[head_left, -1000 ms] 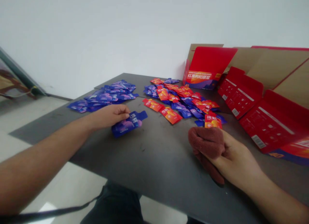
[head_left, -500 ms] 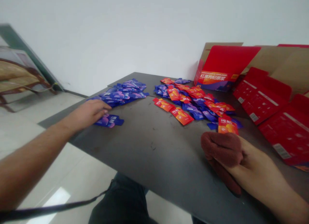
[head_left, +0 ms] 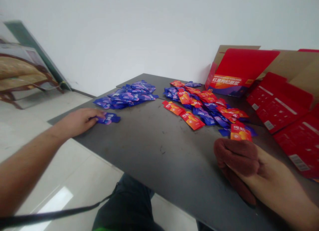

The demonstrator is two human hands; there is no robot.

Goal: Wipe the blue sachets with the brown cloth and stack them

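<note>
My left hand (head_left: 79,120) lies low over the left part of the dark grey table. Its fingers are closed on one end of a blue-purple sachet (head_left: 109,118), whose other end sticks out to the right. Just behind is a heap of blue-purple sachets (head_left: 127,96). On the right, my right hand (head_left: 264,178) is closed on a maroon cloth (head_left: 235,156) that wraps over the fingers, with a strip hanging below. Right beyond the cloth lies an orange-red sachet (head_left: 240,132), its near edge hidden. It belongs to a mixed pile of orange-red sachets (head_left: 192,120) and blue ones.
At the back right stands an open red box (head_left: 225,83) against the wall. Flattened or open red cartons (head_left: 279,100) with barcodes line the right side, with brown cardboard behind. A wooden seat (head_left: 22,75) stands beyond the table's left edge (head_left: 82,148).
My left hand has drawn back to the left, and the blue-purple sachet has slid with it, away from the heap. My right hand keeps its grip on the cloth. The view has turned slightly left.
</note>
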